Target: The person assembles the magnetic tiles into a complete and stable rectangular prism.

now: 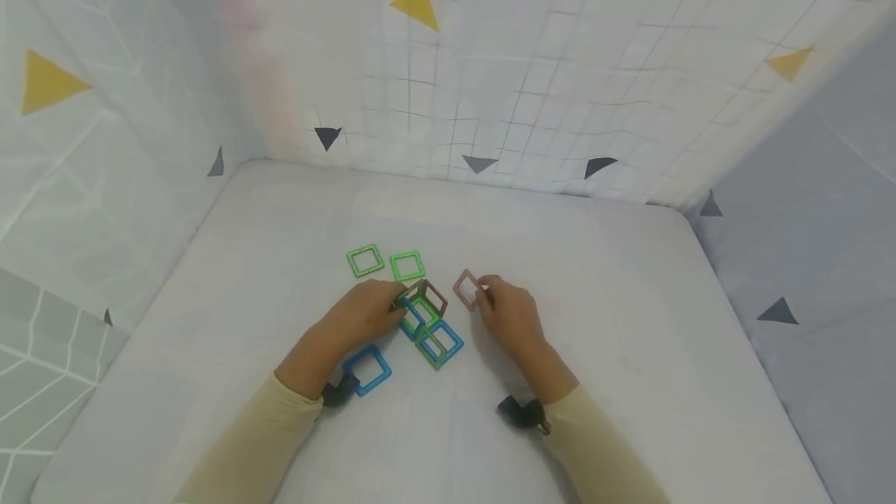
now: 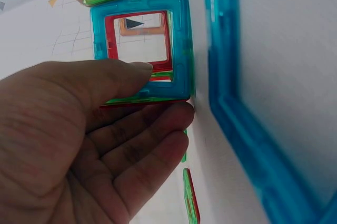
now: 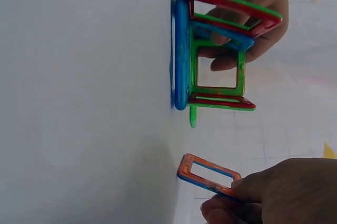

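A small structure of see-through magnetic tiles, square frames in blue, green and red, stands on the table with some tiles upright and some flat. My left hand grips its left side; in the left wrist view the thumb lies across an upright blue tile and the fingers are behind and under it. To the right of the structure and apart from it, my right hand pinches an orange magnetic tile between thumb and fingers. That tile is tilted, its far edge close to the table.
Two green tiles lie flat beyond the structure. A loose blue tile lies beside my left wrist. Dark wrist devices sit below both wrists. White walls with yellow and dark triangles enclose the white table at the back and sides.
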Demonstrator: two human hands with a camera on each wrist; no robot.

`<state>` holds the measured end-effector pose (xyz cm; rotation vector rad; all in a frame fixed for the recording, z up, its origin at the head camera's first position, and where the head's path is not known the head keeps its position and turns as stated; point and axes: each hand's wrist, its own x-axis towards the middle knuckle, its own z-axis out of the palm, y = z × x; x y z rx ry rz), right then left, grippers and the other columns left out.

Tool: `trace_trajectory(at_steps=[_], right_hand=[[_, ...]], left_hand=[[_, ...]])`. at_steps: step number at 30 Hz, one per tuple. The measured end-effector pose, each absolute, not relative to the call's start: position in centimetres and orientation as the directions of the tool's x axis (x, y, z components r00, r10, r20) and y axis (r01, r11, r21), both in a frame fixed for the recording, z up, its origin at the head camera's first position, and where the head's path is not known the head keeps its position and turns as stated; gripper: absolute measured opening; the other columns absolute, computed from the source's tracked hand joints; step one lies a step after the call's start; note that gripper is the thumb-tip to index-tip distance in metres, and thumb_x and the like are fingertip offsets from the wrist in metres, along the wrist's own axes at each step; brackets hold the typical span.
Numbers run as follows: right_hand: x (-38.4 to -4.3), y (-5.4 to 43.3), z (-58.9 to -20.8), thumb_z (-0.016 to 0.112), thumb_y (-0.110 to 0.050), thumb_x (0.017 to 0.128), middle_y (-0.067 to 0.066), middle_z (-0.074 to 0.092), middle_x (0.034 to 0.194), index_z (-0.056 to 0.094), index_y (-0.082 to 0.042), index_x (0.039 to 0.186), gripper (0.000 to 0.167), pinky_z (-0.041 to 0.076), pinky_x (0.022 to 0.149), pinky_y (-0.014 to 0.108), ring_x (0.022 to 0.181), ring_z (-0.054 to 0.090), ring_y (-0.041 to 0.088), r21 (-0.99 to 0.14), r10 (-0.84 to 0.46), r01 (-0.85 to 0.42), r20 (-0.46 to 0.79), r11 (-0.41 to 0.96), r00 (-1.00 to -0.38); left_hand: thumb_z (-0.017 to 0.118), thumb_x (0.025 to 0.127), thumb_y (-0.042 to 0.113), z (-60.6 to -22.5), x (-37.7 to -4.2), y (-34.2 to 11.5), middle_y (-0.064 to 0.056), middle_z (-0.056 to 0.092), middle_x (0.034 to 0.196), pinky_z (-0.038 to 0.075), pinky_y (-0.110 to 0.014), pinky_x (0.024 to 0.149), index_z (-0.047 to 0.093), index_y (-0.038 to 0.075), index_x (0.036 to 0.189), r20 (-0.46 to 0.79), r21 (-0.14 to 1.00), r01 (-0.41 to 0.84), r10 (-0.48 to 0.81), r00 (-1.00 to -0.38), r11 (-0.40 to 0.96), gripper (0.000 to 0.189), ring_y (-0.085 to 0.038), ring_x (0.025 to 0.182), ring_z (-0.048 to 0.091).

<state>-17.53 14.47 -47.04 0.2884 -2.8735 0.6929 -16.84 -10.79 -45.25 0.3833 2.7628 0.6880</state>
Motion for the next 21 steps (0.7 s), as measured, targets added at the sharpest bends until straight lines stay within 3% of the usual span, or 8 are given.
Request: trace_trajectory(at_steps=[9, 21], right_hand=[[-15.3, 14.6, -46.4, 0.07, -0.018, 0.094, 0.002, 0.075, 0.091, 0.072, -0.012, 0.108, 0.016, 0.059, 0.069, 0.029, 0.075, 0.066, 0.013, -0.436, -0.208, -0.279, 0.204, 0.855, -0.957], [-13.4, 15.0, -46.9, 0.071, -0.017, 0.092, -0.004, 0.074, 0.084, 0.072, -0.014, 0.107, 0.015, 0.053, 0.063, 0.022, 0.068, 0.06, 0.006, -0.439, -0.23, -0.312, 0.231, 0.842, -0.945]], left_hand=[[0.067, 0.096, 0.024, -45.1, -16.8, -10.8, 0.007, 0.06, 0.072, 0.047, -0.029, 0.063, 0.064, 0.021, 0.096, -0.19, 0.49, 0.187, 0.314, -0.93, 0.851, 0.004, -0.013, 0.068, 0.056], [0.068, 0.095, 0.024, -45.3, -16.9, -10.7, 0.008, 0.06, 0.073, 0.047, -0.029, 0.064, 0.064, 0.021, 0.096, -0.183, 0.488, 0.19, 0.313, -0.932, 0.852, 0.005, -0.013, 0.069, 0.056]])
